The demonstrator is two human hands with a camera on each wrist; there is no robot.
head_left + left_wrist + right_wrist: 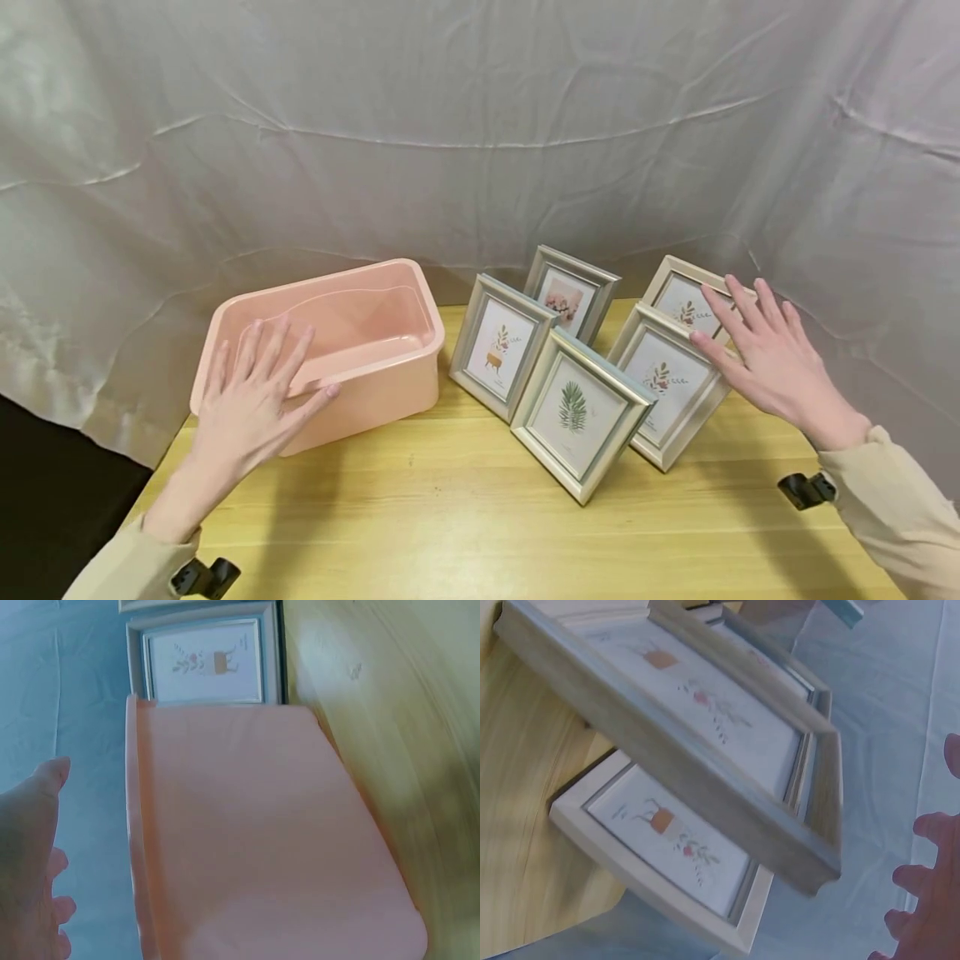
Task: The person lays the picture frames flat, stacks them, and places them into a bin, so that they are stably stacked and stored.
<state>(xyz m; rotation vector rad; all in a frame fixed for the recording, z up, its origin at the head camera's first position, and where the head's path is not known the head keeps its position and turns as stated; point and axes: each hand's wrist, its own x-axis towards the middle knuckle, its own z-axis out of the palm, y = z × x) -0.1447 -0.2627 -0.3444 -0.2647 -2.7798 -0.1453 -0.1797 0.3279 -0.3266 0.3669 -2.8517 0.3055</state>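
Observation:
My left hand hovers with spread fingers over the near wall of a pink plastic bin, holding nothing. Over the right-hand picture frames my right hand is stretched out, fingers apart and nothing in it. Nearest to it are a champagne frame with a potted-plant print and a beige frame behind, partly hidden. A silver frame with a green leaf print stands in front at the middle. Left of it are another potted-plant frame and, behind, a frame with a pink picture.
Everything stands on a light wooden table. A grey cloth hangs behind it. The bin sits at the left with its inside visible, close to the leftmost frame. A dark area lies beyond the table's left edge.

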